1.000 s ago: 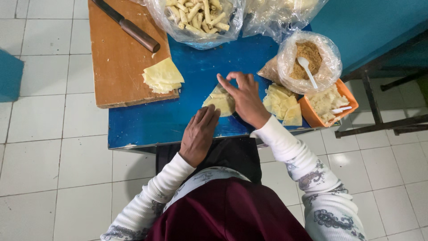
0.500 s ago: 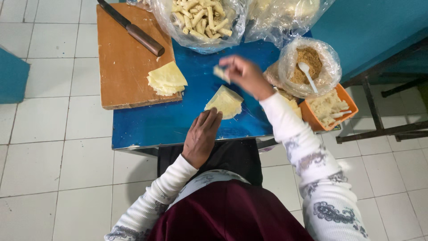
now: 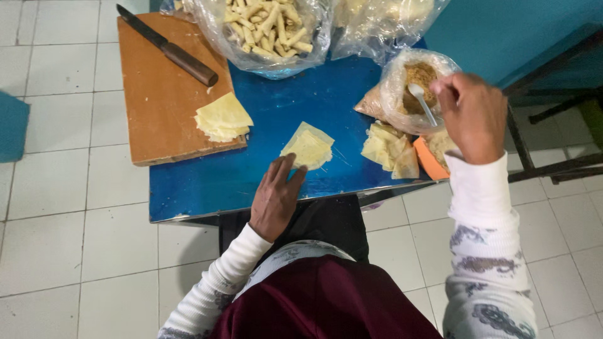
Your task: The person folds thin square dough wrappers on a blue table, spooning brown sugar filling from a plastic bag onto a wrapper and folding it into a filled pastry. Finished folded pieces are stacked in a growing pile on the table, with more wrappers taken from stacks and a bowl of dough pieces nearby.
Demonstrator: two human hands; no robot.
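— Two hands are seen at work: the left hand [image 3: 274, 199] is laid flat, unclenched, on the blue table [image 3: 207, 191], its fingertips touching the near corner of a single pastry wrapper [image 3: 308, 147].

— And the other?

— The right hand [image 3: 471, 113] is closed on the handle of a white spoon [image 3: 422, 102], whose bowl is sunk in the brown filling [image 3: 419, 78] inside a clear plastic bag [image 3: 411, 85] (just left of that hand).

— What might be spoiled?

— Filling could be scattered between bag and wrapper if the spoon were overloaded or tipped. The thin wrapper could be creased or dragged, since it is pinned at one corner only. The loose bag might also be pulled over by the spoon.
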